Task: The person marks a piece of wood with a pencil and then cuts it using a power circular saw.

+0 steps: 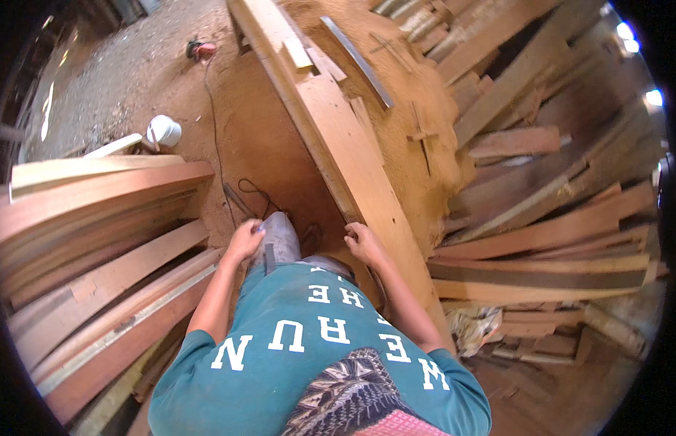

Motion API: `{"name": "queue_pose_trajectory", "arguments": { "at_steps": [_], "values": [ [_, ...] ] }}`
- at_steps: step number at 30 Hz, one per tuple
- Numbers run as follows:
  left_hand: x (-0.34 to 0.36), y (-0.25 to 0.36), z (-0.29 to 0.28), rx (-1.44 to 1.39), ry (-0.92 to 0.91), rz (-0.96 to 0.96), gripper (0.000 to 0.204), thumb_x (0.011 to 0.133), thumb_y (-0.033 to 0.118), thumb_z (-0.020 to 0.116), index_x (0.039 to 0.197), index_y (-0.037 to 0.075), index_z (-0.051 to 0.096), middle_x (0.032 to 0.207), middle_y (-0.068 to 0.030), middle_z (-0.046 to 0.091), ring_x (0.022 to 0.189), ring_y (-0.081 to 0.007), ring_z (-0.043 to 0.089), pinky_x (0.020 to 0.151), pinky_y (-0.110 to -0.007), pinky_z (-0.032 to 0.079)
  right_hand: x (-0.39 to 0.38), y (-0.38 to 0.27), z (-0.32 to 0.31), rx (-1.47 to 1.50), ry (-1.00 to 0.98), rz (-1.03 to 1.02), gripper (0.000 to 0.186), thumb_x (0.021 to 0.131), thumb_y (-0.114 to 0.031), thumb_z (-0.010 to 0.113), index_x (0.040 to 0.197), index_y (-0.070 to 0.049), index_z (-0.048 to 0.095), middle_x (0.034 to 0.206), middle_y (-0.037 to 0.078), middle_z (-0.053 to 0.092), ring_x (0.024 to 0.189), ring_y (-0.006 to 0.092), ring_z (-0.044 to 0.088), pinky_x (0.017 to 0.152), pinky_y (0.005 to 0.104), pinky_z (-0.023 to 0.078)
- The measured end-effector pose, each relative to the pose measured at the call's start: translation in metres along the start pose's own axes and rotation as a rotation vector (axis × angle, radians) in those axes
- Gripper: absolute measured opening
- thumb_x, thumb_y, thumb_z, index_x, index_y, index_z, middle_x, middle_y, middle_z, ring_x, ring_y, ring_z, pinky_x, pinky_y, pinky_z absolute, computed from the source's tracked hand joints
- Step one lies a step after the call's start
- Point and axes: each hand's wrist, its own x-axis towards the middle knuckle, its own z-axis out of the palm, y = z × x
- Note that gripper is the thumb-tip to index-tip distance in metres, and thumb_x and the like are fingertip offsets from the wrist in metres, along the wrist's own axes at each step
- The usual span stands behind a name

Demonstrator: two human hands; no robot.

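Both hands beside the plank

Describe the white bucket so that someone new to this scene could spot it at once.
Start at the stack of long reddish planks on the person's left. Past its far end, on the sawdust-covered floor, stands a small white bucket, beside a pale board end. It is the only round, white thing among straight brown timber, well away from both hands.

I see a long, pale wooden plank lying flat, running away up and left from my right hand, whose fingers rest on its near left edge. My left hand rests beside it, off it.
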Motion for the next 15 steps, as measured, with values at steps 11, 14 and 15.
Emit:
{"name": "queue_pose_trajectory", "arguments": {
  "at_steps": [11,14,15],
  "values": [
    [-0.164,0.453,-0.089,-0.434,-0.188,1.852,0.016,0.096,0.008,0.074,0.111,0.004,0.075,0.114,-0.0157,0.074,0.110,-0.0326,0.070,0.100,-0.045,0.056,-0.150,0.052,0.112,0.130,0.232,0.431,0.037,0.094,-0.022,0.070,0.127,-0.004,0.070,0.127,0.024,0.071,0.123,0.0428,0.066,0.107,0.0499,0.052],
    [-0.195,0.470,-0.074,-0.427,-0.384,2.126,0.019,0.097,0.008,0.073,0.115,0.003,0.072,0.114,-0.0165,0.074,0.110,-0.0327,0.069,0.100,-0.045,0.055,-0.177,0.065,0.177,0.331,0.268,0.648,0.039,0.092,-0.024,0.070,0.126,-0.005,0.071,0.120,0.024,0.074,0.117,0.0430,0.069,0.104,0.0498,0.054],
    [-0.205,0.475,-0.066,-0.431,-0.469,2.182,0.019,0.097,0.008,0.072,0.116,0.003,0.072,0.114,-0.0168,0.073,0.110,-0.0328,0.069,0.099,-0.045,0.055,-0.195,0.068,0.205,0.417,0.313,0.712,0.038,0.091,-0.024,0.069,0.125,-0.005,0.072,0.116,0.024,0.075,0.113,0.0435,0.071,0.101,0.0487,0.056]
  ]
}}
